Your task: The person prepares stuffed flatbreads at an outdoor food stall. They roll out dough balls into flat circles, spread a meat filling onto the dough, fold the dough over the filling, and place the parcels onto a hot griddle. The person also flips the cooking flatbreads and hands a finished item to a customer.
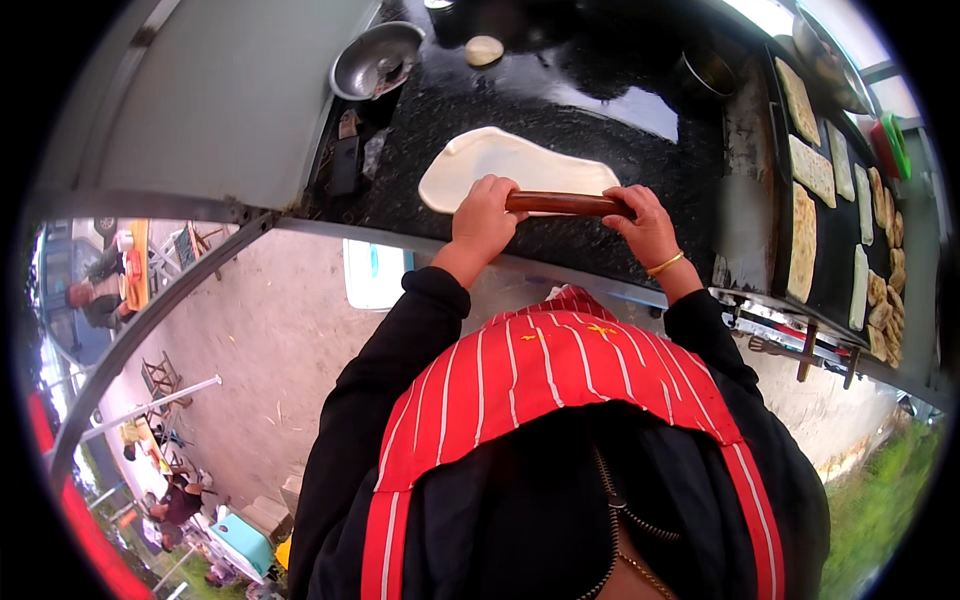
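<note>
A dark brown wooden rolling pin (pixel 565 204) lies across the near edge of a flattened sheet of pale dough (pixel 500 160) on the black counter (pixel 400 195). My left hand (pixel 486 217) is closed round the pin's left end. Round its right end my right hand (pixel 645 228) is closed, with a gold bangle at the wrist. The dough is long and uneven, wider at the left. Behind it a small round lump of dough (pixel 484 51) sits apart on the counter.
A metal bowl (pixel 378 61) stands at the counter's far left, a round metal container (pixel 706 76) at the far right. On the right, a dark griddle (pixel 835 240) carries flatbreads (pixel 803 245) and smaller browned pieces. A spatula (pixel 775 347) hangs below it. People sit at tables at lower left.
</note>
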### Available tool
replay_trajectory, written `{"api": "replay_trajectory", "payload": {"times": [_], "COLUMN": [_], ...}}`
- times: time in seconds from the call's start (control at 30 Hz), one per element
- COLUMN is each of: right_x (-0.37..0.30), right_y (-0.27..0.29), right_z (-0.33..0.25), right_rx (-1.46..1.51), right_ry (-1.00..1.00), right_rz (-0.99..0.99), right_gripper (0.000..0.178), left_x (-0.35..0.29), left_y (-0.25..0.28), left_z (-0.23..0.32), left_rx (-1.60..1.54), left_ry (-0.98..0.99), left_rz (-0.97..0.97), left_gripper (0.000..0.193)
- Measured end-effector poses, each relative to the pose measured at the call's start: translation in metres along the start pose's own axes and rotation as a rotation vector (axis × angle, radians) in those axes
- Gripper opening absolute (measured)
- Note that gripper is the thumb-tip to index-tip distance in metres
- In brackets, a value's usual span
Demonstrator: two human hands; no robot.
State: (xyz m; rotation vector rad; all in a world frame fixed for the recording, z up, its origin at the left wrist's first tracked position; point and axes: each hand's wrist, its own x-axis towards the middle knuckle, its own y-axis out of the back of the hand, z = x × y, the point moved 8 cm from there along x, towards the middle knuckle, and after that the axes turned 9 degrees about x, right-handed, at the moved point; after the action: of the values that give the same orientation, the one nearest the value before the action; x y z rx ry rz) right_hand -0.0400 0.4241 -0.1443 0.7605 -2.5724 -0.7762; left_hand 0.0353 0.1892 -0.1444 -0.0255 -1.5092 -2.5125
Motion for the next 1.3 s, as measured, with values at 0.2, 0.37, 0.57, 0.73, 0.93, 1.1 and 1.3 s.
{"api": "replay_trajectory", "payload": {"times": [0.2,0.37,0.57,0.73,0.93,1.1,1.3], "right_x": [0.007,0.061,0.06,0.128,0.1,0.157,0.168], "right_y": [-0.009,-0.014,-0.02,0.007,-0.004,0.022,0.027], "right_z": [0.059,0.077,0.096,0.106,0.112,0.125,0.128], "right_rx": [-0.312,-0.531,-0.622,-0.654,-0.603,-0.611,-0.542], "right_ry": [0.021,-0.177,-0.243,-0.184,-0.242,-0.142,-0.127], "right_rz": [0.132,0.156,0.077,0.212,0.118,0.319,0.336], "right_gripper": [0.044,0.052,0.053,0.053,0.053,0.05,0.043], "left_x": [0.031,0.093,0.086,0.166,0.136,0.196,0.217], "left_y": [-0.053,-0.067,-0.086,-0.07,-0.086,-0.082,-0.076], "left_z": [0.026,0.027,0.027,0.029,0.031,0.024,0.016], "left_rx": [0.307,0.575,0.659,0.615,0.536,0.508,0.284], "left_ry": [-0.183,-0.129,-0.048,-0.096,-0.102,-0.101,-0.157], "left_rz": [0.045,0.063,-0.056,0.196,0.027,0.194,0.322], "left_gripper": [0.05,0.066,0.062,0.06,0.063,0.059,0.056]}}
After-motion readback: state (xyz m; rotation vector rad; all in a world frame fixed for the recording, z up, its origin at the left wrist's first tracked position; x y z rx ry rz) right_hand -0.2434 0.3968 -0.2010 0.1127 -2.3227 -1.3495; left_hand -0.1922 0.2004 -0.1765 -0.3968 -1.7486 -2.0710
